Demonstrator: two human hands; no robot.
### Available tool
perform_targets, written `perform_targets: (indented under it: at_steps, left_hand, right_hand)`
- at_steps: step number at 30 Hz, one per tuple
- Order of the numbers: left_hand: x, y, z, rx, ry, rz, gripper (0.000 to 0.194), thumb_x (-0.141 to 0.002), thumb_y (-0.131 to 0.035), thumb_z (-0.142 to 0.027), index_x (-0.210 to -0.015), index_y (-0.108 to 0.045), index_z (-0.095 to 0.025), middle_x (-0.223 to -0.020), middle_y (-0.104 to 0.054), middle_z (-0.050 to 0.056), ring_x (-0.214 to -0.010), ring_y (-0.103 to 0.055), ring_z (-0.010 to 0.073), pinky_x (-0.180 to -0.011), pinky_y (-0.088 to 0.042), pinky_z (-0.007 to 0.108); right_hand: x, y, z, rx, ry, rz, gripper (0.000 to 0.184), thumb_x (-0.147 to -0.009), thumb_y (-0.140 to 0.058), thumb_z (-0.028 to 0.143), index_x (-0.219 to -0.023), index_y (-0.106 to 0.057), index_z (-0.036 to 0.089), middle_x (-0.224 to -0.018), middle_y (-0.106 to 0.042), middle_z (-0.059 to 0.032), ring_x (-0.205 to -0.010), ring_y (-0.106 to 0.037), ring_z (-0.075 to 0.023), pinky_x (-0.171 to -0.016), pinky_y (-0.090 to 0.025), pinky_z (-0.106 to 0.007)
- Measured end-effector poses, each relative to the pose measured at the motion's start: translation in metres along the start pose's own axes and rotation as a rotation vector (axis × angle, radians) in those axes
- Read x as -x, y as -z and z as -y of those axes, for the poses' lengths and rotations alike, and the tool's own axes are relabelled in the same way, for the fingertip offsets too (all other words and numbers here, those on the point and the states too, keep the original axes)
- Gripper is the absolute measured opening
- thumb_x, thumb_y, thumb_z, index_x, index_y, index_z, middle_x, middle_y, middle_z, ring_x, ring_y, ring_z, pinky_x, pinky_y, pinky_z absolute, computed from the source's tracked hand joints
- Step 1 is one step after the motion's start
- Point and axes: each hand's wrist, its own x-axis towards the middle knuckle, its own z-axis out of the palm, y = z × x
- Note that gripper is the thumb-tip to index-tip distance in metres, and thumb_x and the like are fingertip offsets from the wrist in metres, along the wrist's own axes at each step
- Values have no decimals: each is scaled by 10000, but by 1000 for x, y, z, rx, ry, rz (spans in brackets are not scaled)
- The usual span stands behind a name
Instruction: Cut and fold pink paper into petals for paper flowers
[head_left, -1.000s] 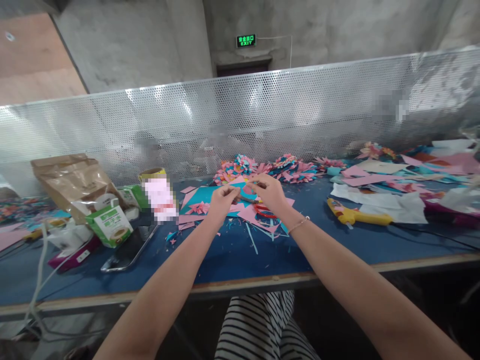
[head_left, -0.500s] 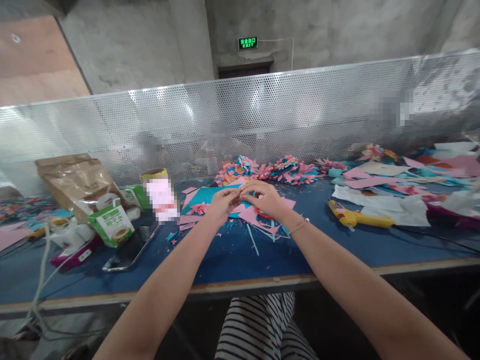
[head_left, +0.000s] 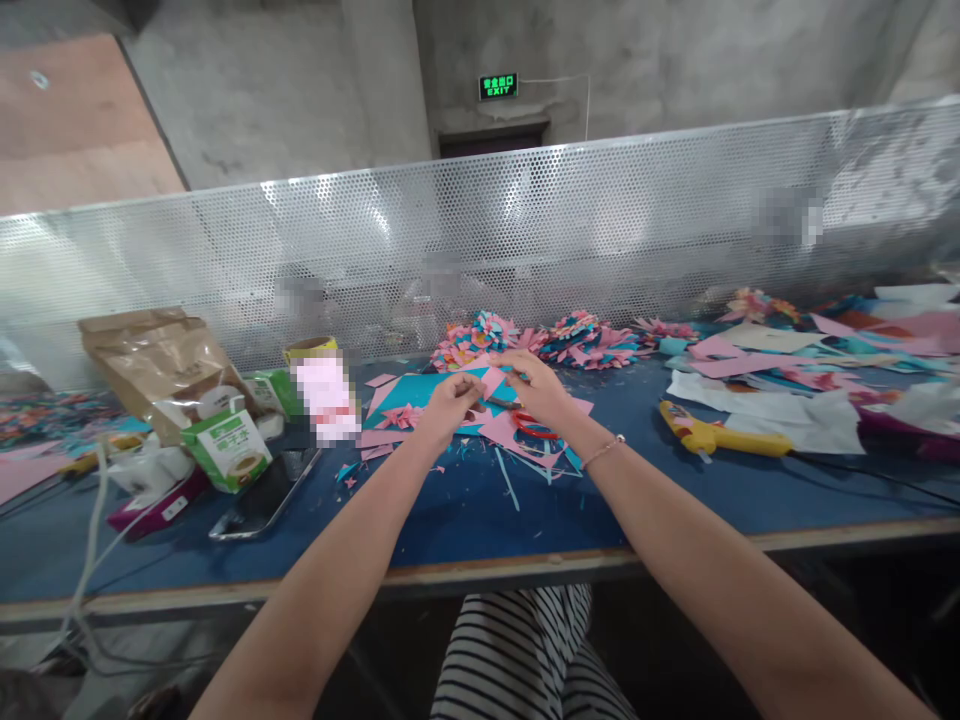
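My left hand (head_left: 452,406) is closed in a pinch at the left edge of a small pink paper piece (head_left: 492,382). At its right edge, the curled fingers of my right hand (head_left: 538,388) also pinch it; the exact grip is small and partly hidden. Beneath my hands lies a blue paper sheet (head_left: 416,390) with pink scraps on it. Red-handled scissors (head_left: 535,430) rest just below my right hand, their blades pointing left. A folded pink paper flower (head_left: 403,416) lies left of my left hand.
Behind my hands are heaps of pink and blue paper flowers (head_left: 592,340). A yellow glue gun (head_left: 720,438) lies right, near white tissue (head_left: 765,408). Left are a phone (head_left: 262,500), a green-white packet (head_left: 229,450) and a brown bag (head_left: 154,365). A perforated metal screen (head_left: 525,230) stands behind.
My hands have moved apart from their joined pinch, and the pink paper piece now shows between them. More of the scissors is visible below my right hand. The view has shifted slightly.
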Motion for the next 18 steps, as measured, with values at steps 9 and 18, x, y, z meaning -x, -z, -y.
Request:
perform_targets:
  at_steps: [9, 18]
  left_hand:
    - [0, -5, 1, 33, -41, -28, 206, -616, -644, -343, -668, -561, -162, -604, -585, -8, -510, -555, 97, -538, -442, 243]
    - [5, -7, -8, 76, 10, -93, 284, -571, -690, -359, -779, -673, -166, -632, -644, 26, -574, -607, 153, -547, -456, 271]
  right_hand:
    - [1, -1, 3, 78, 11, 29, 173, -659, -468, 71, -756, -554, 186, -824, -549, -41, -751, -527, -154, -667, -440, -287]
    - [4, -2, 9, 147, 147, -16, 116, -720, -498, 125, -779, -559, 203, -863, -547, -52, -875, -512, -185, -764, -433, -330]
